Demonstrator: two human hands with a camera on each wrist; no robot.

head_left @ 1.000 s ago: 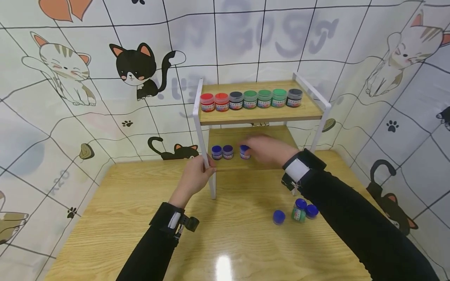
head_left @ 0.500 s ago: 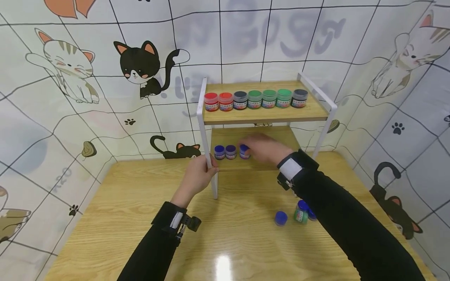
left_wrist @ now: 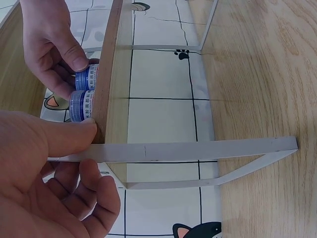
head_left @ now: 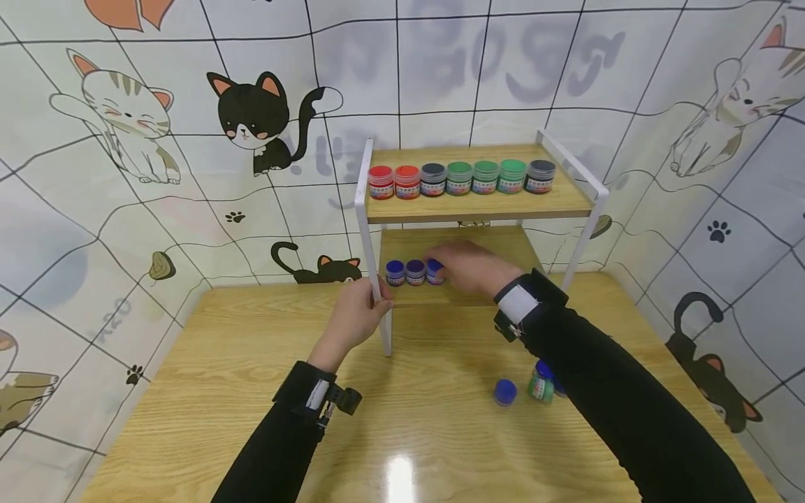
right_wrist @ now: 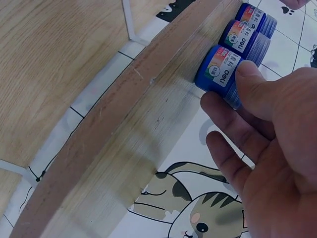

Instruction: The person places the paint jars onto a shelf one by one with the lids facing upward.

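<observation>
Blue jar [head_left: 434, 273]: is being held upright on lower shelf [head_left: 402, 244], 3rd in row, just beside 2nd; touching or not can't be told
Right hand [head_left: 472, 265]: jar is being pinched btwn thumb & fingers, spare fingers being loosely bent
Left hand [head_left: 355, 314]: white post [head_left: 386, 339] is being gripped, thumb in front & fingers curled behind; how tightly can't be told
Row: two blue jars [head_left: 405, 273] are being lined up at L end of shelf, labels being shown to front
Lining up: prob the step being done; jar is best being slid, not lifted, w/ light pressure, so neighbours aren't being nudged
Label & edge: label should be being turned outward, base being squared w/ shelf front
Letting go: fingers should be being opened evenly, else jar risks being dragged or tipped
Rack: ideally being steadied at post while jar is being pushed
Jar make: squat smooth cylinders, prob plastic, being topped by finely ribbed lids
Shelf make: pale grained board, being finished w/ scuffed brown front edge
Post make: flat white bar, prob painted metal
Table [head_left: 314, 447]: glossy wood grain, light being reflected; loose blue jar [head_left: 505, 392] & green jar [head_left: 540, 388] being supported on it
</observation>
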